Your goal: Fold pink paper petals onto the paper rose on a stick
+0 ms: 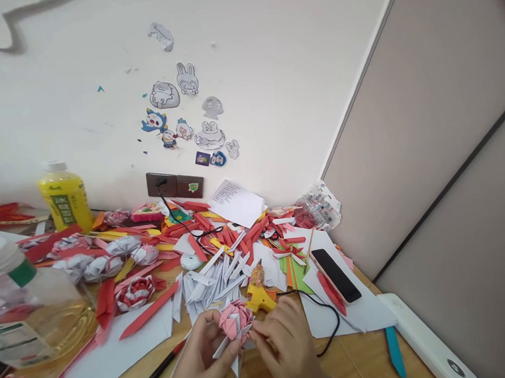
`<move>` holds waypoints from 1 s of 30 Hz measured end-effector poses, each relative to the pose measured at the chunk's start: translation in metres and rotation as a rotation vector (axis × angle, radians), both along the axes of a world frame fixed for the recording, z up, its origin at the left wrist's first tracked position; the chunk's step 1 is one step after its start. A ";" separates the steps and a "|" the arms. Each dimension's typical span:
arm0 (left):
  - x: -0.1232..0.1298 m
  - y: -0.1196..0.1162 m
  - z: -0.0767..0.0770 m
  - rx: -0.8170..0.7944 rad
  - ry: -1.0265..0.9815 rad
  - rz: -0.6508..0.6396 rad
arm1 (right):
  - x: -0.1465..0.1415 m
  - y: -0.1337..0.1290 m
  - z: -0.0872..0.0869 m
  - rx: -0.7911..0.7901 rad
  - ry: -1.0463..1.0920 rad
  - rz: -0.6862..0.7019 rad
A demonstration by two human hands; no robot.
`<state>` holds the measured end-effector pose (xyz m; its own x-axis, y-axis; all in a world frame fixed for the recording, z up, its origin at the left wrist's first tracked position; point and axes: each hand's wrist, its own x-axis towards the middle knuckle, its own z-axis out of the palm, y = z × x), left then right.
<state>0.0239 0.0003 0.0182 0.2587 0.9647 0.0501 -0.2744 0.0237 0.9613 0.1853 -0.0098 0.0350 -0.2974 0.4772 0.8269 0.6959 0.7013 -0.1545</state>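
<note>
Low in the middle of the view, a pink and white folded paper flower (236, 321) is held between both hands. My left hand (206, 351) curls round its left side, thumb underneath, with white strips sticking out below. The fingers of my right hand (285, 344) are pinched together at the flower's right edge; what lies between the fingertips is too small to tell. Just behind the hands lies a yellow glue gun (259, 294) with a black cord. A pile of white folded strips (213, 282) is behind the flower.
Red and white paper flowers (135, 293) and red strips cover the left. A yellow bottle (67, 197) and a large clear jar (33, 316) stand there. A phone (337, 276) rests on white sheets at right, near a white power strip (424, 338). A wall rises behind.
</note>
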 end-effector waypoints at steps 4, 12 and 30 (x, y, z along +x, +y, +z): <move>0.000 0.000 -0.002 -0.004 0.021 0.015 | 0.000 -0.001 -0.001 0.008 -0.040 -0.015; -0.001 0.002 -0.006 -0.002 0.003 -0.004 | -0.002 0.001 -0.003 -0.205 0.099 0.041; 0.002 0.003 -0.014 0.027 -0.017 -0.008 | -0.003 -0.001 0.005 -0.235 -0.073 0.006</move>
